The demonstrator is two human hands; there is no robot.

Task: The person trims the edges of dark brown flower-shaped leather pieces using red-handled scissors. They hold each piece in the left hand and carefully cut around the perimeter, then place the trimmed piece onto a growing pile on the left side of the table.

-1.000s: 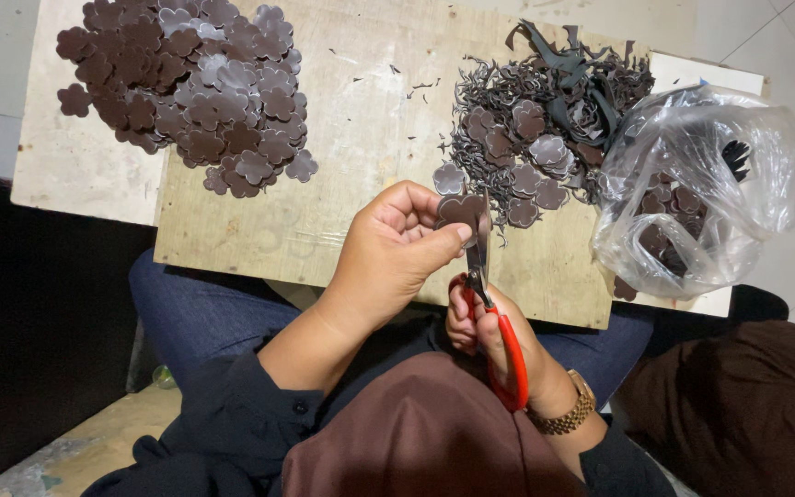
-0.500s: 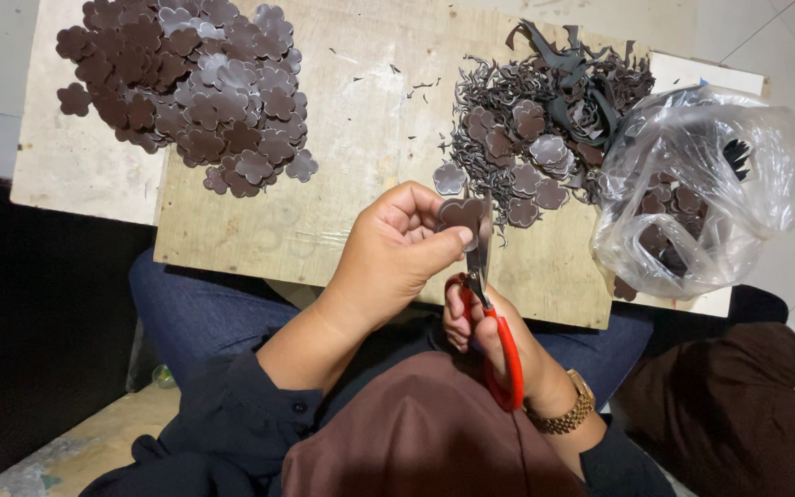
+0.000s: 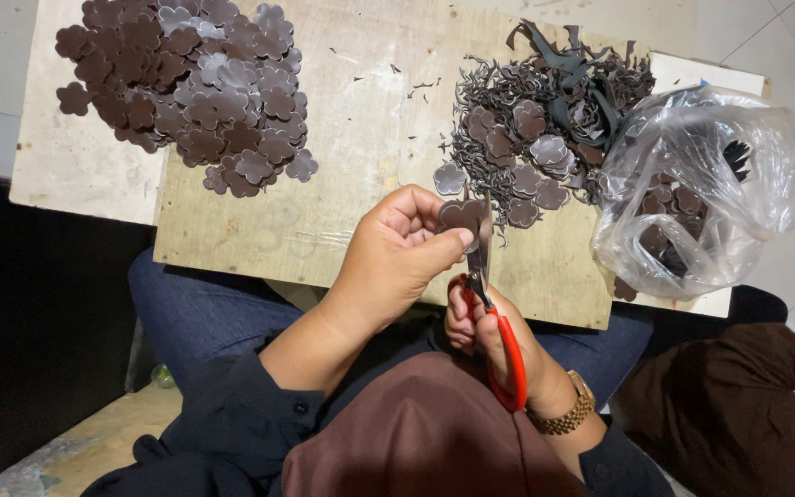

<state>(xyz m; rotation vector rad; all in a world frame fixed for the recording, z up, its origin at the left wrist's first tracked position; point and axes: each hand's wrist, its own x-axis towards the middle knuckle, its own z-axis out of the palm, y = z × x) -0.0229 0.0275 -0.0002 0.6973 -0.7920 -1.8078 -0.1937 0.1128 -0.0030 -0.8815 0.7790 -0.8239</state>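
Note:
My left hand [image 3: 396,258] pinches a small dark brown flower-shaped piece [image 3: 461,215] over the front edge of a plywood board [image 3: 361,120]. My right hand [image 3: 489,336] grips red-handled scissors [image 3: 497,317], whose blades point up against the right side of that piece. A gold-coloured watch [image 3: 565,416] sits on my right wrist. Both hands hover above my lap, close together.
A heap of cut brown flower shapes [image 3: 190,87] lies at the board's far left. A pile of scraps and uncut shapes [image 3: 545,120] lies at right, beside a clear plastic bag [image 3: 701,184] holding more pieces. Another person's brown sleeve [image 3: 738,414] is at lower right.
The scissors and both hands have shifted only slightly; the flower piece stays pinched against the blades.

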